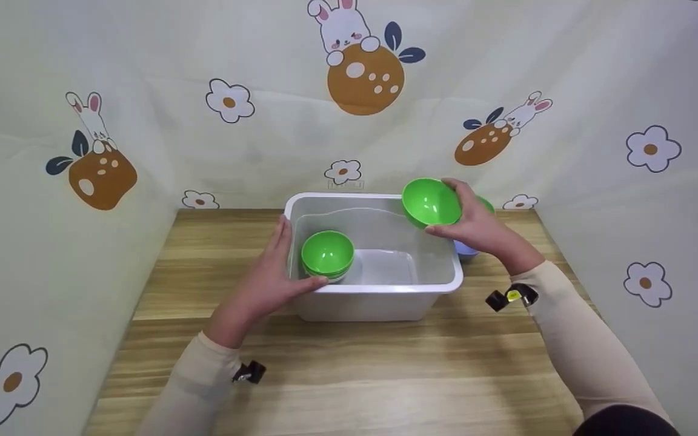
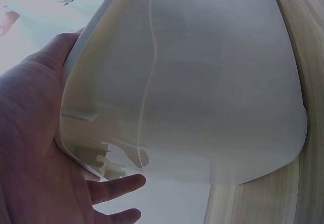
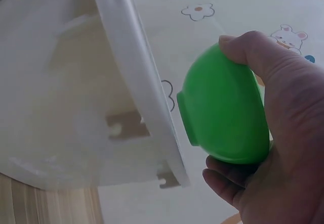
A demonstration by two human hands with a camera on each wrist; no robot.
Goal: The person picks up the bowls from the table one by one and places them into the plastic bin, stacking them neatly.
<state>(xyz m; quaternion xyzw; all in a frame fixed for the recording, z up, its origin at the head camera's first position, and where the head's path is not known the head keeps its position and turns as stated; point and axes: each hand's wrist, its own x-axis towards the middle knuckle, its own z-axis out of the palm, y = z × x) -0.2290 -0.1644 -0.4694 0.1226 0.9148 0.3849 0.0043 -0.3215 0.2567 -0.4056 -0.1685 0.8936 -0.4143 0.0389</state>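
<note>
In the head view, soft, fairly even light is spread over the pale backdrop point(image 1: 276, 157), with small highlights caught inside the held bowl point(image 1: 429, 203) and the stacked bowls point(image 1: 328, 251), a pale glare thrown on the near worktop point(image 1: 361, 387), and blurred shadows cast beside the right sleeve point(image 1: 573, 339). A dimmer exposure is seen from the left wrist, where the tub point(image 1: 373, 306) is rendered flat and grey while the upper left corner is washed nearly white. From the right wrist, the tub is veiled in low-contrast haze, fine detail is softened, and the right grip point(image 1: 479, 227) is partly shaded.
</note>
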